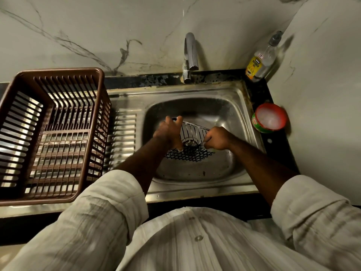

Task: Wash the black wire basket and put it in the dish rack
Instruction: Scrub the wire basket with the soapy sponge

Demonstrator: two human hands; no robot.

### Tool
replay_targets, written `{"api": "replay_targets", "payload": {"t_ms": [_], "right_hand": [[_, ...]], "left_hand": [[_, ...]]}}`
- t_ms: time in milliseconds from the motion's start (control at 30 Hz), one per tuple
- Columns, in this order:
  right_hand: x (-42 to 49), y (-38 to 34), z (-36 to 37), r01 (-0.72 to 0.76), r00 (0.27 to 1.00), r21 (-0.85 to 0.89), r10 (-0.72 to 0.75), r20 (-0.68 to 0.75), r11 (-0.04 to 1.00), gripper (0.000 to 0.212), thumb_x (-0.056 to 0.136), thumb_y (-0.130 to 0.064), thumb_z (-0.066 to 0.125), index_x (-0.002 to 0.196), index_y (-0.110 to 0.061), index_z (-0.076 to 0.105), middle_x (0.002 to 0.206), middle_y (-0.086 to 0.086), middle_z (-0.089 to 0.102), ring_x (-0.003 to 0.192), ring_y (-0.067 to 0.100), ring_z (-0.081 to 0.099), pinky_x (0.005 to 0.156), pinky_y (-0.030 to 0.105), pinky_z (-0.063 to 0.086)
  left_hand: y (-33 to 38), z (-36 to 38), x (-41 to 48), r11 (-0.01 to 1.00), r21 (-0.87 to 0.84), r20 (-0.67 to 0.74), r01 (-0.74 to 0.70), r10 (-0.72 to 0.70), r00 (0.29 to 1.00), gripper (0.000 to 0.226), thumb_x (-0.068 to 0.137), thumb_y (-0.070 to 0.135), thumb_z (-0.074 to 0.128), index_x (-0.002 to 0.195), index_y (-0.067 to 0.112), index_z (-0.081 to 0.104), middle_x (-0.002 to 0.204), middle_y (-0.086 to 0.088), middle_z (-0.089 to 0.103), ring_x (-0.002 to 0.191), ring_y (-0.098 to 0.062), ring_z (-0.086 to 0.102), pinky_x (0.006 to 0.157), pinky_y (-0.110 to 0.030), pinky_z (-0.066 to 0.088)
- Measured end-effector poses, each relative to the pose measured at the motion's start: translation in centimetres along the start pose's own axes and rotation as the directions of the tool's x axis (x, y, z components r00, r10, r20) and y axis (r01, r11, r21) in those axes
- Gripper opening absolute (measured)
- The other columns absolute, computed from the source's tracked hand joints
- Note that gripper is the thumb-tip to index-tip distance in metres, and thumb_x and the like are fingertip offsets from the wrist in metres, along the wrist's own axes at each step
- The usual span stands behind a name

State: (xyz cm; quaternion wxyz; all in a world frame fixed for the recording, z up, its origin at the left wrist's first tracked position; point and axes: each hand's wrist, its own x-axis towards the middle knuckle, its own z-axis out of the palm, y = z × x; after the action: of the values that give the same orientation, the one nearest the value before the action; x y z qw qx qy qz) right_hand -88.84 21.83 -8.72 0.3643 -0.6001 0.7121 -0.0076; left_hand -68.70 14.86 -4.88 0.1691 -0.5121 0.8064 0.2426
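Down at the centre of the view, inside the steel sink (195, 189), the black wire basket (192, 133) sits tilted in the basin. Its diamond-mesh side lies toward 6 o'clock and its barred side rises toward 12 o'clock.

The left hand (169, 133) is at the basket's 9 o'clock end. The rim corner sits between the thumb and forefinger, and this grip looks pinched on the wire. Another finger runs down to touch the mesh. The right hand (217, 138) is at the basket's 3 o'clock end, curled into a fist with its grip clamped on the rim wire. Both forearms come up from 6 o'clock out of rolled pale sleeves (109, 208).

At 9 o'clock of the basin, a brown slatted dish rack (58, 72) stands on the ribbed drainboard, well apart from the basket. The tap (190, 53) stands at 12 o'clock behind the basin, its spout arching over the sink's back edge. On the dark counter (273, 145), a clear pump bottle with a yellow label (261, 61) stands in the corner at about 1 o'clock. A round green tub with a red rim and white contents (270, 118) sits at 3 o'clock, just beside the sink's edge.
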Motion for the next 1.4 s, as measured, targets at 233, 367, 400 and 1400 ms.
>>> {"api": "replay_targets", "payload": {"t_ms": [233,367,400,1400], "right_hand": [[1.6,0.5,0.1,0.004,0.950,0.123,0.035,-0.312,0.992,0.009,0.084,-0.012,0.075,0.092,-0.007,0.076,0.097,0.009,0.074,0.093,0.026,0.069,0.074,0.023,0.048],[1.2,0.3,2.4,0.031,0.932,0.146,0.024,-0.361,0.989,0.009,0.085,-0.012,0.075,0.091,-0.010,0.080,0.092,0.008,0.078,0.088,0.022,0.073,0.083,0.029,0.056],[0.8,0.3,2.8,0.034,0.933,0.143,0.020,-0.359,0.989,0.006,0.085,-0.014,0.075,0.088,-0.011,0.081,0.088,0.007,0.078,0.084,0.021,0.073,0.083,0.030,0.057],[1.4,0.4,3.1,-0.046,0.904,0.204,0.128,-0.409,0.978,0.030,0.092,-0.021,0.067,0.066,-0.007,0.073,0.068,0.012,0.069,0.064,0.026,0.060,0.058,0.024,0.037]], "left_hand": [[0.2,0.0,-0.2,1.000,0.011,-0.012,-0.025,0.025,1.000,0.125,0.058,0.029,0.095,0.155,0.023,0.017,0.148,-0.023,0.028,0.134,-0.043,0.038,0.098,-0.052,0.051],[0.3,0.0,-0.2,0.999,0.015,-0.026,-0.029,0.030,0.999,0.124,0.057,0.030,0.095,0.154,0.023,0.018,0.146,-0.023,0.030,0.132,-0.043,0.039,0.097,-0.053,0.052],[0.4,0.0,-0.2,0.999,0.016,-0.027,-0.027,0.028,0.999,0.123,0.057,0.031,0.095,0.154,0.023,0.019,0.145,-0.023,0.031,0.132,-0.043,0.039,0.097,-0.052,0.052],[-0.3,-0.1,-0.3,0.998,-0.041,-0.066,0.049,-0.052,0.996,0.110,0.060,0.037,0.094,0.147,0.016,0.030,0.139,-0.025,0.036,0.127,-0.042,0.045,0.096,-0.048,0.051]]}}
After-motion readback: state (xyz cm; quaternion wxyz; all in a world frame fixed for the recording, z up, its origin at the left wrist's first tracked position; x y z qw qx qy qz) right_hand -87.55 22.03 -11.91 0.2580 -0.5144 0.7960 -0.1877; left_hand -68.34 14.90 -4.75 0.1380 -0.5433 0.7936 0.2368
